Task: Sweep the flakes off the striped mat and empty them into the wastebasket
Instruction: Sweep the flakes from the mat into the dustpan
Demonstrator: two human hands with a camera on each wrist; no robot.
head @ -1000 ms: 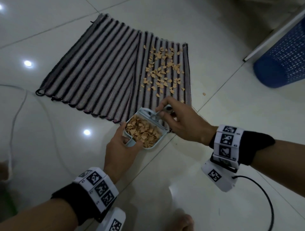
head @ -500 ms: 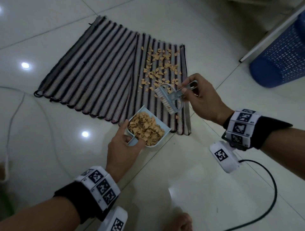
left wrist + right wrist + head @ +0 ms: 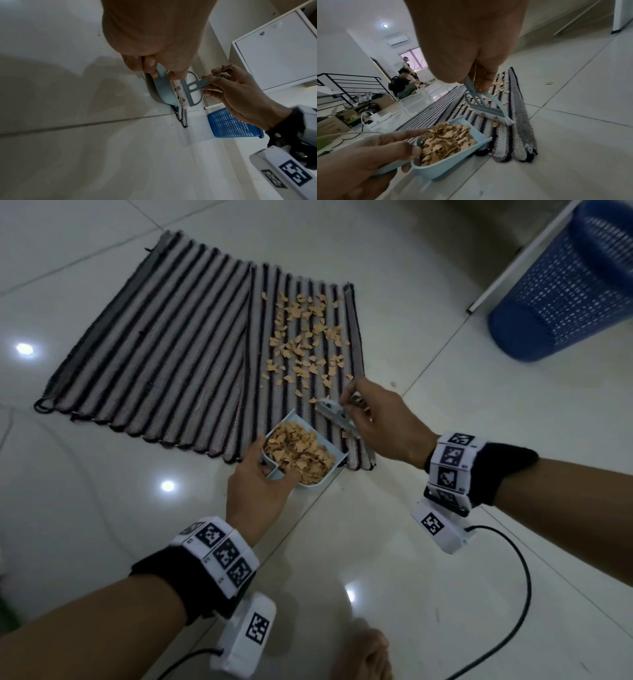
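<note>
Mid-sweep. Your right hand (image 3: 380, 426) has its grip pinched on the hand brush (image 3: 489, 108), bristles down on the striped mat (image 3: 178, 354) just ahead of the dustpan (image 3: 447, 161). Your left hand (image 3: 257, 491) grips the dustpan's handle; the pan is heaped.

Flakes (image 3: 305, 337) lie mostly beyond the brush.

Judgement: next pull needs short strokes, or tip out first. Blue wastebasket (image 3: 561, 285) stands well apart on your right. One flake (image 3: 548, 83) sits off the mat on the floor.

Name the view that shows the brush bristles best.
Right wrist: the brush bristles rest splayed on the striped mat, flakes against them. The left wrist view shows the bristles edge-on against the dustpan; in the head view the right hand hides them.
</note>
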